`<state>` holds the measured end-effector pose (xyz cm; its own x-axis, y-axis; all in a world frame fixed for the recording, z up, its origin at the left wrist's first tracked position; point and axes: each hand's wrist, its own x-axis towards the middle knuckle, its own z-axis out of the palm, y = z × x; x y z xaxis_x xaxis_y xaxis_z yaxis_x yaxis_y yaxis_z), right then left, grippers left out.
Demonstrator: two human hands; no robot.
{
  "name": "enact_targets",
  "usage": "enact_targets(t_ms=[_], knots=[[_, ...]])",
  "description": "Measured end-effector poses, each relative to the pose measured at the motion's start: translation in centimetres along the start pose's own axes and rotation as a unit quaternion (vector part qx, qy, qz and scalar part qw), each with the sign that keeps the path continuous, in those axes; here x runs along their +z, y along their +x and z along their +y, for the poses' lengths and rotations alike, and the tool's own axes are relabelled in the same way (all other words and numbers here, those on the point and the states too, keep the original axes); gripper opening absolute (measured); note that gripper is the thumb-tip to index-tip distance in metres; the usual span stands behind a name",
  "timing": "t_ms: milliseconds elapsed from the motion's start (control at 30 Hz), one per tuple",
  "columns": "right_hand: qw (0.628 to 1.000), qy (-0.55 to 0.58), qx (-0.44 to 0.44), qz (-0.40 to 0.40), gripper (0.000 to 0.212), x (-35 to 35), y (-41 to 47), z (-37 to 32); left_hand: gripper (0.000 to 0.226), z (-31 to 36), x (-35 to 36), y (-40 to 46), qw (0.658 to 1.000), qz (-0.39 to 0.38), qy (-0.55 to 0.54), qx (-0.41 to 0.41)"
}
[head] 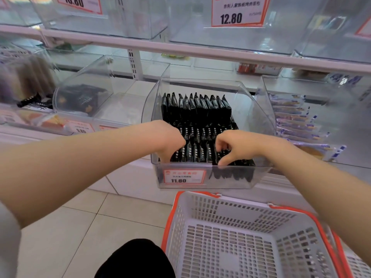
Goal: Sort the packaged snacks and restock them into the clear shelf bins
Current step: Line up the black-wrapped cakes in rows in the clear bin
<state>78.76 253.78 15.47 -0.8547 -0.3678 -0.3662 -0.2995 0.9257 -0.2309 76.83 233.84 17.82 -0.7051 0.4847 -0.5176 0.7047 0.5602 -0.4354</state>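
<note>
- On the lower white shelf, a clear plastic bin (pixel 259 117) with a red-and-white price label (pixel 183 176) reading 11.80 holds rows of small black snack packets (pixel 195 109), standing upright at the back and leaning in rows toward the front.
- The left hand (pixel 167 140) reaches into the bin's front left corner, fingers curled down among the front-row packets; whether it grips one cannot be told.
- The right hand (pixel 232 147) sits at the front right of the bin, fingers bent and touching the packet tops, thumb pointing down at the front wall; a firm hold cannot be told.
- Just right of this bin, another clear bin holds flat packets with blue-and-white print (pixel 295 121).
- To the left, a clear bin contains a few dark packets (pixel 84 99).
- Below, on the pale tiled floor (pixel 80 227), stands a white perforated plastic basket with an orange rim (pixel 251 213), directly in front of the shelf.
- Above, clear bins carry a price sign showing 12.80 (pixel 239 12).
</note>
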Motion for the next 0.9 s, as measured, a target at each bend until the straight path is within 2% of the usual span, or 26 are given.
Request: enact_targets(t_ms=[67,200,300,400,600,633,700,800,833,900], knots=[[1.000,-0.024,0.018,-0.001,0.040,0.4,-0.3,0.6,0.038,0.3,0.1,0.2,1.000,0.018,0.010,0.000],[0.994,-0.093,0.021,0.059,0.037,0.7,-0.8,0.6,0.036,0.3,0.1,0.1,0.999,0.036,0.022,-0.007],[0.993,-0.112,0.045,-0.018,0.051,-0.3,-1.4,0.5,0.045,-0.1,-0.1,-0.1,1.000,-0.018,0.001,0.003],[0.977,-0.187,0.077,-0.073,0.059,-0.6,-1.9,0.2,0.045,0.4,0.0,0.0,0.999,-0.028,0.006,-0.020],[0.957,-0.280,0.078,0.012,0.045,0.5,-2.5,-0.3,0.037,0.5,0.2,-0.3,0.999,0.023,0.006,-0.027],[0.960,-0.269,0.084,0.011,0.045,0.4,-2.5,-0.4,0.037,0.4,0.1,-0.4,1.000,0.014,-0.005,-0.027],[0.981,-0.176,0.085,-0.001,0.045,-0.4,-2.6,-0.5,0.031,0.0,-0.2,-0.6,0.999,0.014,-0.038,-0.020],[0.999,-0.002,0.026,0.036,0.018,-1.4,-3.7,-0.9,0.020,0.0,-0.5,-1.5,0.979,0.133,-0.153,0.031],[0.998,0.040,0.010,0.049,0.016,-1.3,-4.5,-1.0,0.023,0.4,-0.3,-2.1,0.963,0.165,-0.205,0.057],[0.994,0.104,0.009,0.037,0.024,-0.4,-6.2,-1.1,0.027,1.7,0.7,-3.1,0.942,0.176,-0.271,0.096]])
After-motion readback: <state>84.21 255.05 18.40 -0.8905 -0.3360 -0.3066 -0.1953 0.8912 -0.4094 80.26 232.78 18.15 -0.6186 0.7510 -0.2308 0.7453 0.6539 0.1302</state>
